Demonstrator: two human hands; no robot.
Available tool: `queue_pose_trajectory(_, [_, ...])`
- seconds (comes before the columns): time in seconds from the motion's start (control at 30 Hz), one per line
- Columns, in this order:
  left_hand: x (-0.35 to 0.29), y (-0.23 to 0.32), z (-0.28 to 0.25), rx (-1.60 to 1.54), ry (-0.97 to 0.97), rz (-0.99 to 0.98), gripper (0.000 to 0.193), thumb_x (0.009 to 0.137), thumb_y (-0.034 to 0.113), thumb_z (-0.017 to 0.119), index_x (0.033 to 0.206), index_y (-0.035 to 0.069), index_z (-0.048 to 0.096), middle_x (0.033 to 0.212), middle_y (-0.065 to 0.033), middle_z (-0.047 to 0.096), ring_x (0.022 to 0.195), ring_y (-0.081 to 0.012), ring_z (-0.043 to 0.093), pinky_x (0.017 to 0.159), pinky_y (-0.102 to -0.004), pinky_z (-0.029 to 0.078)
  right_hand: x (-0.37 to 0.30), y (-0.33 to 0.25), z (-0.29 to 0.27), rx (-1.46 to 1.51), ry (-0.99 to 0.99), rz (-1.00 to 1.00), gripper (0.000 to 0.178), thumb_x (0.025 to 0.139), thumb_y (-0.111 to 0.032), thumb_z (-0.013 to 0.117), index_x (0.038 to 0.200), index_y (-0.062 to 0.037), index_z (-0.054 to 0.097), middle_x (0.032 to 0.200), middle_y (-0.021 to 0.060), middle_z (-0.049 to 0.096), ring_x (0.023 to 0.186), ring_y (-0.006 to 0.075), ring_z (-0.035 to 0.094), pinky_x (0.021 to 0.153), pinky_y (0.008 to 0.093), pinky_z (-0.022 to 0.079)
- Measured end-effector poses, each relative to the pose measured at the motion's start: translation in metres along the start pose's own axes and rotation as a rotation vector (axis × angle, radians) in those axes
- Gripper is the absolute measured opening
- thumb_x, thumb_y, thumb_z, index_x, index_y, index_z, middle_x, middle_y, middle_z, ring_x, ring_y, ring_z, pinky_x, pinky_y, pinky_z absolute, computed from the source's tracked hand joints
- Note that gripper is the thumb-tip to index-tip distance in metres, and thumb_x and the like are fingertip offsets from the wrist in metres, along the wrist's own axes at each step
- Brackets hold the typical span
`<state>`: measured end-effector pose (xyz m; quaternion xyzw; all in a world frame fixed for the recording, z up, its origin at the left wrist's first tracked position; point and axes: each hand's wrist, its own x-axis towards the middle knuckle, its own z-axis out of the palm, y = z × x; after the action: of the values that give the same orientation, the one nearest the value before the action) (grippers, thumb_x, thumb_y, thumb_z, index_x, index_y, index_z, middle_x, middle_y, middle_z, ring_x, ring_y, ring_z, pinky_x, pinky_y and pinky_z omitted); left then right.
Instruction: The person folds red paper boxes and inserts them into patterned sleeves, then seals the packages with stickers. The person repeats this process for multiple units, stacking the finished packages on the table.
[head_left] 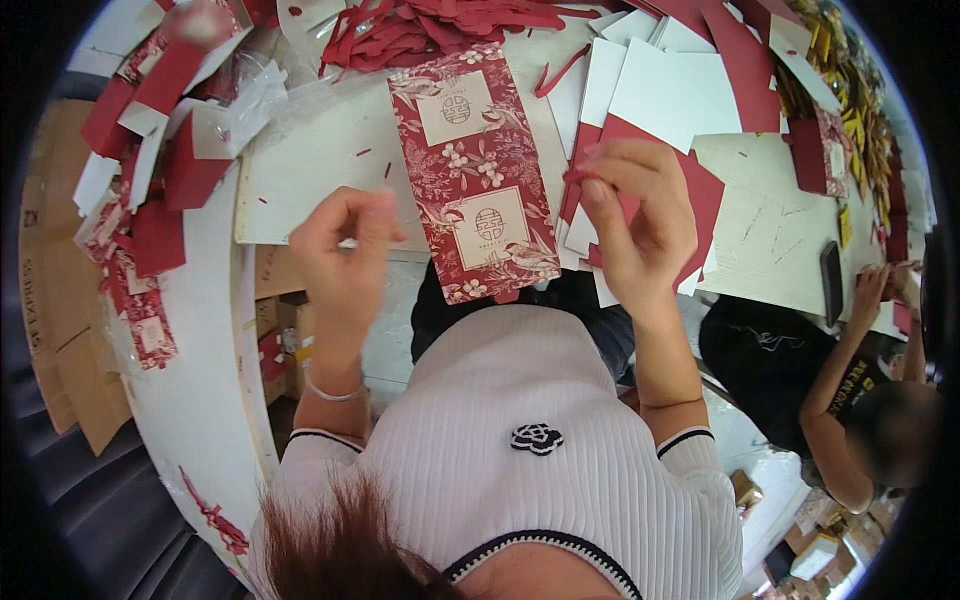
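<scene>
A long red printed card piece point(477, 175), patterned with flowers and birds and bearing two cream panels, lies on the table in front of me. Its lower end reaches past the table's near edge. To its left, my left hand point(348, 255) is raised with fingers curled in toward the thumb; whatever they may hold is hidden. On the right side, my right hand point(645, 220) pinches a small red strip point(578, 175) between thumb and fingertips, above a stack of red and white cards point(650, 95). Neither hand touches the printed piece.
A heap of red strips point(430, 30) lies at the far edge. Red boxes point(160, 200) and clear plastic crowd the left. Gold-coloured items point(860, 100), a small printed box point(818, 155) and a dark phone-like object point(832, 283) are at right, near another person's arm point(840, 370).
</scene>
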<state>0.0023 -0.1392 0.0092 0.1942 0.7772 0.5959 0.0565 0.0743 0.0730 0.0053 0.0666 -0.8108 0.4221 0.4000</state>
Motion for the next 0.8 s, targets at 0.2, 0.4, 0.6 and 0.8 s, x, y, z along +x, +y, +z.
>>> queue_pose_trajectory(0.2, [-0.002,-0.046,0.018,-0.471,-0.293,-0.336,0.028,0.090,0.025,0.049,0.095,-0.002,0.057,0.083,-0.0028,0.061,0.069,-0.0058,0.052,0.063,-0.0221,0.044,0.018,0.028,0.029,-0.107,-0.296,-0.144,0.015,0.067,-0.002,0.066,0.081,-0.0041,0.061,0.084,0.0061,0.058,0.077,0.0231,0.053,0.068,0.0322,0.039])
queue_pose_trajectory(0.4, [0.008,-0.044,0.042,-0.699,-0.226,-0.348,0.022,0.084,0.007,0.056,0.102,-0.004,0.053,0.094,-0.0068,0.061,0.081,-0.0090,0.058,0.070,-0.0239,0.048,0.022,0.041,0.045,-0.095,-0.401,-0.178,0.015,0.067,-0.004,0.065,0.081,-0.0060,0.061,0.080,0.0050,0.056,0.072,0.0205,0.053,0.062,0.0312,0.037])
queue_pose_trajectory(0.6, [0.012,-0.049,0.038,-0.756,-0.232,-0.403,0.022,0.082,0.006,0.056,0.101,-0.003,0.053,0.092,-0.0068,0.061,0.078,-0.0090,0.058,0.067,-0.0239,0.049,0.028,0.047,0.049,-0.173,-0.488,-0.334,0.017,0.067,-0.002,0.065,0.083,-0.0026,0.061,0.083,0.0076,0.057,0.072,0.0235,0.054,0.062,0.0316,0.042])
queue_pose_trajectory(0.8, [0.012,-0.052,0.034,-0.920,-0.246,-0.443,0.025,0.085,0.012,0.050,0.105,-0.004,0.051,0.099,-0.0092,0.059,0.084,-0.0119,0.058,0.074,-0.0264,0.048,0.035,0.038,0.046,-0.234,-0.654,-0.385,0.015,0.067,0.001,0.062,0.082,-0.0017,0.060,0.082,0.0091,0.056,0.070,0.0238,0.055,0.059,0.0317,0.044])
